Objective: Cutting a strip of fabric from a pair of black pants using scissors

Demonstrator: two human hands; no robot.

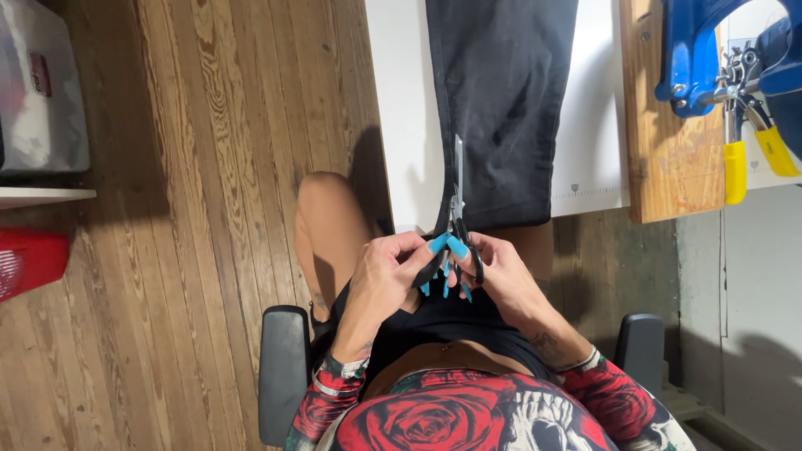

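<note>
A black garment hangs over the front edge of a white table, its lower end in front of me. My left hand pinches the garment's hem. My right hand grips black-handled scissors, whose silver blades point up along the garment's left edge. Both hands have long blue nails and nearly touch each other at the hem.
A wooden board lies on the table to the right, bearing a blue hand press with yellow-handled pliers. I sit in a chair with black armrests. A red basket and a clear bin stand at left on wood flooring.
</note>
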